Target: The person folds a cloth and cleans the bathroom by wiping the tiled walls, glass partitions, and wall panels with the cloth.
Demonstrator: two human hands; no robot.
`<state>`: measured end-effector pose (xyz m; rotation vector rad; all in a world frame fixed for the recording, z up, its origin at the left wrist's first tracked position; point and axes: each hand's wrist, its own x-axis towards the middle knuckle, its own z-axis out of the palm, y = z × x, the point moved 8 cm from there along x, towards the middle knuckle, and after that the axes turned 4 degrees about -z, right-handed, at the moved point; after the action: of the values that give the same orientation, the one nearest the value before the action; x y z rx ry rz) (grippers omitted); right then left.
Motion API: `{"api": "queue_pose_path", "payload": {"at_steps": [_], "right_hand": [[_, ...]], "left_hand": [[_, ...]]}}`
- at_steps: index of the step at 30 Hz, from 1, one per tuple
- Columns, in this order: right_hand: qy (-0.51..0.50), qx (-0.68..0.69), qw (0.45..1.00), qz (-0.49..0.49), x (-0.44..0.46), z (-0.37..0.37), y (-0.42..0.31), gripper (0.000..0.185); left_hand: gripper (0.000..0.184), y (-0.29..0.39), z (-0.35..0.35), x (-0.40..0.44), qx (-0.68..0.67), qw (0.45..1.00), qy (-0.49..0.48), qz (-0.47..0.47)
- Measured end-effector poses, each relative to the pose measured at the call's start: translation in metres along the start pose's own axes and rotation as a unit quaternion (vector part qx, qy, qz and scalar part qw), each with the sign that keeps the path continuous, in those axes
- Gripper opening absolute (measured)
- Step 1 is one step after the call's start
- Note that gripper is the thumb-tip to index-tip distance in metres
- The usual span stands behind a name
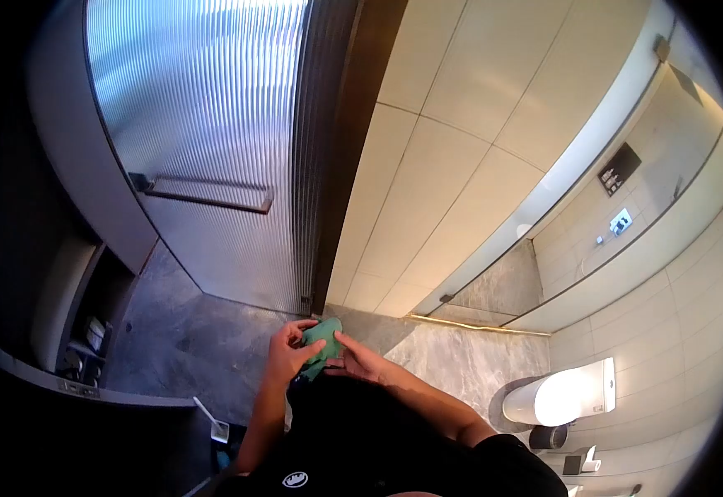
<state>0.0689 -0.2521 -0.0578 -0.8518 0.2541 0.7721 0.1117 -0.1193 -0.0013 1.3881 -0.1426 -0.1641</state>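
Note:
A green cloth (pixel 322 341) is held between my two hands in front of my body, bunched up. My left hand (pixel 288 346) grips its left side, with the thumb laid over the front. On the other side, my right hand (pixel 356 356) pinches the cloth's right edge near the top, while its lower fingers curl beneath. Part of the cloth's lower end is hidden by my hands and dark shirt.
A ribbed glass door (pixel 204 149) with a metal handle (pixel 212 197) stands ahead on the left. A tiled wall and a glass shower enclosure lie to the right. A white toilet (pixel 556 399) and dark bin (pixel 548 436) are at lower right. A white-handled brush (pixel 212 418) is at lower left.

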Motion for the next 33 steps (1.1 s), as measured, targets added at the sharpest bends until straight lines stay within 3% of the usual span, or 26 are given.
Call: {"api": "queue_pose_path", "payload": {"at_steps": [4,6,7,9,11,13,17,24,33], "right_hand": [[0.066,-0.006,0.997,-0.027,0.009,-0.02,0.004,0.064],[-0.031,0.023,0.999,0.022,0.004,-0.004,0.003,0.068],[-0.032,0.022,0.999,0.016,0.005,-0.004,0.001,0.068],[-0.154,0.094,0.984,-0.008,0.002,0.016,-0.001,0.066],[-0.172,0.119,0.977,-0.048,-0.003,0.026,-0.014,0.057],[-0.134,0.064,0.982,-0.121,-0.005,0.02,-0.021,0.05],[-0.064,0.066,0.972,-0.214,-0.008,0.011,-0.035,0.039],[-0.04,-0.003,0.968,-0.248,-0.001,-0.001,-0.03,0.034],[-0.013,-0.065,0.97,-0.233,-0.005,0.005,-0.031,0.035]], "left_hand": [[0.038,0.009,0.002,-0.004,-0.025,0.996,0.059,0.064],[0.038,0.015,-0.002,-0.001,-0.015,0.992,0.081,0.097],[0.038,0.013,-0.002,0.0,-0.05,0.992,0.068,0.09],[0.039,0.007,-0.001,-0.003,-0.085,0.992,0.05,0.085],[0.039,0.0,0.007,0.001,-0.073,0.995,-0.031,0.062],[0.038,0.008,0.013,0.002,-0.1,0.99,-0.055,0.079],[0.038,-0.003,0.016,0.002,-0.099,0.994,-0.047,0.002],[0.044,-0.002,0.009,0.0,-0.075,0.996,-0.025,-0.038],[0.051,-0.006,0.002,0.001,-0.039,0.999,-0.02,-0.019]]}}
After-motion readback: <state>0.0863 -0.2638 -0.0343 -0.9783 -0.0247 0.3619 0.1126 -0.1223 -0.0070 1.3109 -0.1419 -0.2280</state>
